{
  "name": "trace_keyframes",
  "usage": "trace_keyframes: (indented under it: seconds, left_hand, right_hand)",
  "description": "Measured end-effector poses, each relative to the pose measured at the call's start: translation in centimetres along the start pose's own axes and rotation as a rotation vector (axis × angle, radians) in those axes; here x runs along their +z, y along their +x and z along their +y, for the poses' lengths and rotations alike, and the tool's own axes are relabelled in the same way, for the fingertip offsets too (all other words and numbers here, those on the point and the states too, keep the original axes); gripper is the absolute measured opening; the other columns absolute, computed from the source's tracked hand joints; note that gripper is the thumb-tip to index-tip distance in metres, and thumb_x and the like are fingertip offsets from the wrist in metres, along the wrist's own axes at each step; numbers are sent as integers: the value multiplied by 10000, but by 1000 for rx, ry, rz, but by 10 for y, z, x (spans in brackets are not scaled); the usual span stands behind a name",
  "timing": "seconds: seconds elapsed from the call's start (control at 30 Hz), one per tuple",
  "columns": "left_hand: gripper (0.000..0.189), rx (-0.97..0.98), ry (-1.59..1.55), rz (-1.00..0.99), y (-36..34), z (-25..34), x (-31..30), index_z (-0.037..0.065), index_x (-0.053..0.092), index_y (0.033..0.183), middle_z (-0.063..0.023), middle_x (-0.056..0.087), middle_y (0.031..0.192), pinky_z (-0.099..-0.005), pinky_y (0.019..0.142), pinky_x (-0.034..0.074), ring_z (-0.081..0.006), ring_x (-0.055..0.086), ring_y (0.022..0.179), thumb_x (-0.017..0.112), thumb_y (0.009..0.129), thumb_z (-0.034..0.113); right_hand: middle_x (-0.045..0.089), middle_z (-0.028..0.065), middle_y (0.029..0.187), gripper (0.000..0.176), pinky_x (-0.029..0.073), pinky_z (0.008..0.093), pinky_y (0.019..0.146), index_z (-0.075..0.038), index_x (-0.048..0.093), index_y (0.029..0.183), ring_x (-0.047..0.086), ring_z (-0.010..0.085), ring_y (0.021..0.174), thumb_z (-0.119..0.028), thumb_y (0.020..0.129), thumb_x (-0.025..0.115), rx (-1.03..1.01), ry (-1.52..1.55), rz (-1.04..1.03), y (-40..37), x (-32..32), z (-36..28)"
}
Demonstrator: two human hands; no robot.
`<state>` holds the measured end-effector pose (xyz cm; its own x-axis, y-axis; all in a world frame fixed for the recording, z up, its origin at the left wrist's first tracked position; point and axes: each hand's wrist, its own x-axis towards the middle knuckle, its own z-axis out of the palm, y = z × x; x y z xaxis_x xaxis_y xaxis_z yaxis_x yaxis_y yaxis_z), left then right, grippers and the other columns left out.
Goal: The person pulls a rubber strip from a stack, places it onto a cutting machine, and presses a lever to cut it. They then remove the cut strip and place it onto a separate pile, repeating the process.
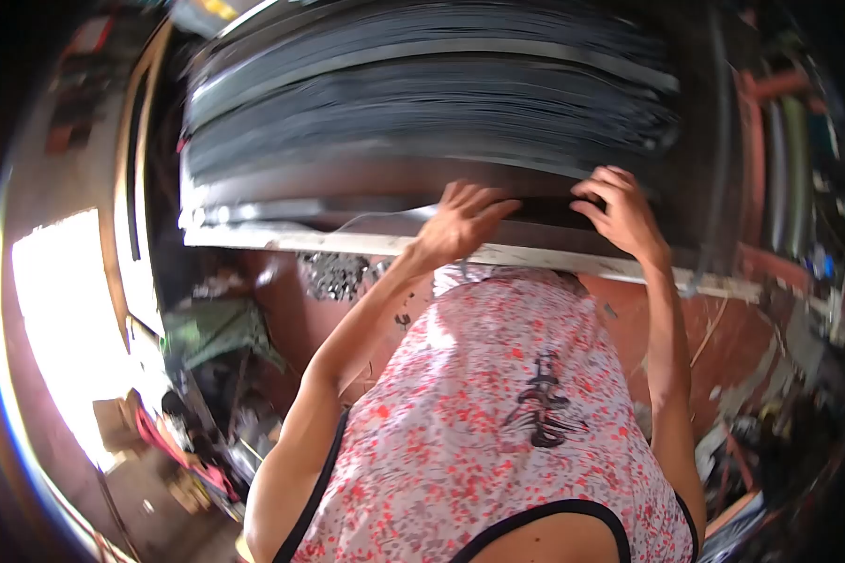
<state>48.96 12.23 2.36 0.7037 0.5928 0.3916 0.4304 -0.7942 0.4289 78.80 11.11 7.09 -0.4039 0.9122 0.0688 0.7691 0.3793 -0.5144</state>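
Long dark grey strips (413, 108) lie stacked in layered bundles across the workbench (526, 251), with paler bands among them. Close to the bench's near edge, a very dark strip (546, 212) stretches between my hands. My left hand (462, 223) is closed on its left part, fingers bent and a little blurred. At the strip's right part, my right hand (622, 208) curls its fingers and thumb around it; the exact contact is hard to make out. A thin pale line (376, 217) runs along the bench to my left wrist.
The bench's light front edge (347, 242) runs just before my body. On the right stand a reddish frame (754, 169) and upright tubes (798, 178). Cluttered items and a cardboard box (115, 424) lie at lower left, beside a bright opening (61, 328). More clutter fills the lower right.
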Motion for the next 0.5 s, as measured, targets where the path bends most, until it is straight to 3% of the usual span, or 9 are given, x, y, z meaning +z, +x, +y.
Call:
trace_keyframes:
  seconds: [0.1, 0.13, 0.23, 0.27, 0.3, 0.37, 0.4, 0.43, 0.5]
  left_hand:
    - [541, -4, -82, 49, 3, 3, -2, 119, 592, 1245, -74, 594, 1171, -401, 883, 428, -250, 568, 1014, 688, 721, 27]
    - [534, 4, -93, 61, 5, 4, -3, 117, 588, 1247, -73, 591, 1179, -393, 884, 428, -247, 569, 1013, 685, 730, 29]
    - [525, 34, -125, 100, 16, 13, -6, 115, 575, 1258, -73, 583, 1196, -380, 872, 437, -242, 571, 1009, 676, 749, 33]
    - [524, 69, -150, 113, 19, 17, -7, 117, 566, 1267, -73, 579, 1206, -374, 861, 446, -241, 573, 1006, 670, 760, 33]
    - [524, 55, -142, 127, 21, 20, -6, 117, 566, 1267, -73, 579, 1206, -374, 861, 446, -241, 573, 1006, 670, 760, 33]
    - [564, 45, -173, 121, 24, 24, -5, 117, 532, 1301, -74, 568, 1214, -377, 850, 471, -249, 570, 1002, 673, 760, 39]
    - [539, 19, -191, 114, 27, 26, -8, 105, 518, 1296, -97, 576, 1231, -399, 801, 513, -286, 613, 969, 683, 784, 76]
    - [539, 7, -182, 123, 27, 27, -11, 105, 518, 1296, -97, 576, 1231, -399, 801, 513, -286, 613, 969, 683, 784, 76]
    - [482, -223, -504, -30, 17, 26, -22, 96, 518, 1270, -131, 606, 1211, -428, 753, 533, -332, 654, 921, 685, 820, 134]
  right_hand:
    - [603, 80, 992, 299, 452, 381, 906, -79, 679, 1063, 586, 292, 990, -199, 798, 745, 106, 117, -34, 9, -12, -17]
    - [604, 73, 1119, 312, 433, 394, 960, -69, 671, 1082, 572, 291, 1067, -239, 826, 724, 32, 141, 15, 12, -8, -17]
    - [594, 59, 1210, 305, 413, 405, 993, -72, 673, 1077, 550, 280, 1134, -276, 853, 696, -130, 73, -76, 22, -12, -23]
    - [640, 99, 1100, 298, 389, 432, 1022, -43, 669, 999, 587, 297, 1058, -306, 860, 690, -150, 106, -110, 25, -13, -27]
    - [640, 99, 1100, 298, 389, 432, 1022, -43, 669, 999, 587, 297, 1058, -306, 860, 690, -167, 102, -123, 25, -15, -27]
    - [659, 145, 908, 284, 445, 408, 916, -5, 636, 899, 629, 315, 901, -275, 850, 709, -7, 162, -196, 22, -20, -25]
    - [629, 167, 758, 285, 468, 373, 754, 24, 594, 848, 632, 313, 746, -236, 846, 713, 78, 257, -167, 23, -29, -36]
    - [621, 161, 757, 253, 441, 346, 646, 29, 586, 835, 600, 277, 681, -196, 847, 701, 75, 279, -184, 20, -37, -32]
    - [602, 146, 726, 242, 441, 337, 657, 30, 578, 813, 563, 243, 652, -180, 853, 691, 133, 246, -151, 15, -54, -46]
